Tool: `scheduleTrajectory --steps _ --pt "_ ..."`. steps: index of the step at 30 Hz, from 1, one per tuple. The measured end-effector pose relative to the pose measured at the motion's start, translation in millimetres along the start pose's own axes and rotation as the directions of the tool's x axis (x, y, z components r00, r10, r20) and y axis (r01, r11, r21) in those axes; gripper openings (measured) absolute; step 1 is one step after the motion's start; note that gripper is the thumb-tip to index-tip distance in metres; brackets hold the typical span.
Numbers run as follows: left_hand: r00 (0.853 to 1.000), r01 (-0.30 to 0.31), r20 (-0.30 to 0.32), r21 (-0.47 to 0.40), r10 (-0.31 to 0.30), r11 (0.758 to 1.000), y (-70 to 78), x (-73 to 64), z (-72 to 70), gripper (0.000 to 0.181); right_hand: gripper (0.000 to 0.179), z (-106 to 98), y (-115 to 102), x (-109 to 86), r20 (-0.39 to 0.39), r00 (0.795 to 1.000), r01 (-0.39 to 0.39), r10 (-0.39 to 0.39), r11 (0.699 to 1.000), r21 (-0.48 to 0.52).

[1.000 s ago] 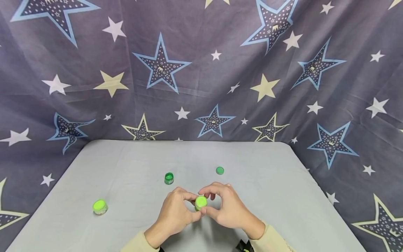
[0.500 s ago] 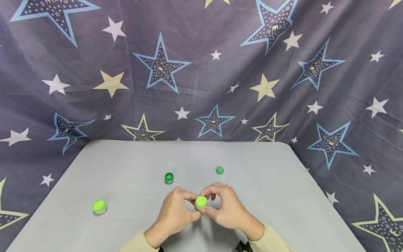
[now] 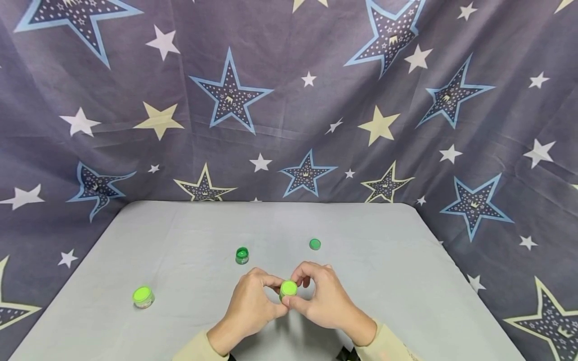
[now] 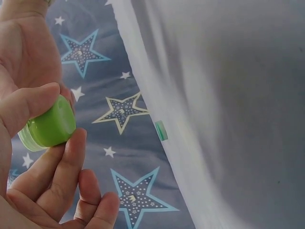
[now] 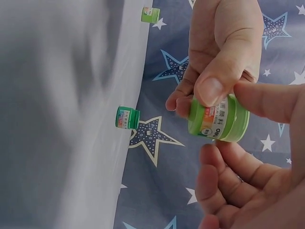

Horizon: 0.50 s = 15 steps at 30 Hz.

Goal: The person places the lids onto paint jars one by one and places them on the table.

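Above the table near its front, my left hand (image 3: 252, 301) grips a light-green paint jar (image 3: 288, 288), its lid uppermost. The left thumb lies across the printed label of the jar (image 5: 217, 119) in the right wrist view. My right hand (image 3: 324, 296) pinches the lid end between thumb and fingers. In the left wrist view the jar (image 4: 55, 125) shows its smooth green base, and the left thumb and fingers lie on either side of it. Beyond the hands a dark-green jar (image 3: 242, 255) stands uncovered, with green inside.
A dark-green lid (image 3: 315, 244) lies flat at the back right of the grey-white table (image 3: 194, 230). Another light-green jar (image 3: 143, 297) stands lidded on the left. Behind the table hangs a star-patterned curtain (image 3: 271, 110).
Around the lid, the right thumb has slid left along the front and the index finger right along the back. The left hand and jar keep their place.
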<state>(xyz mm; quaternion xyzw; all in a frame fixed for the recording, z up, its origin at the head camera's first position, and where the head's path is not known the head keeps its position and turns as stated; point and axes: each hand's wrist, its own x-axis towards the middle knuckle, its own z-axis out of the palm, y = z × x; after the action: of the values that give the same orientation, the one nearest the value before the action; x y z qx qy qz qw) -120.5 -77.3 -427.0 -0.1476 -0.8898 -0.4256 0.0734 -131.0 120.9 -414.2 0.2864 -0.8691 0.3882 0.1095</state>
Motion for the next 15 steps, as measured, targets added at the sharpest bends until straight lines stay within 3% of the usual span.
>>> scheduleTrajectory --steps 15 --pt "1.0 0.0 -0.004 -0.004 0.0 1.0 -1.1 -0.6 -0.1 0.026 0.036 1.8 -0.3 -0.7 -0.011 0.999 -0.034 0.033 0.999 -0.037"
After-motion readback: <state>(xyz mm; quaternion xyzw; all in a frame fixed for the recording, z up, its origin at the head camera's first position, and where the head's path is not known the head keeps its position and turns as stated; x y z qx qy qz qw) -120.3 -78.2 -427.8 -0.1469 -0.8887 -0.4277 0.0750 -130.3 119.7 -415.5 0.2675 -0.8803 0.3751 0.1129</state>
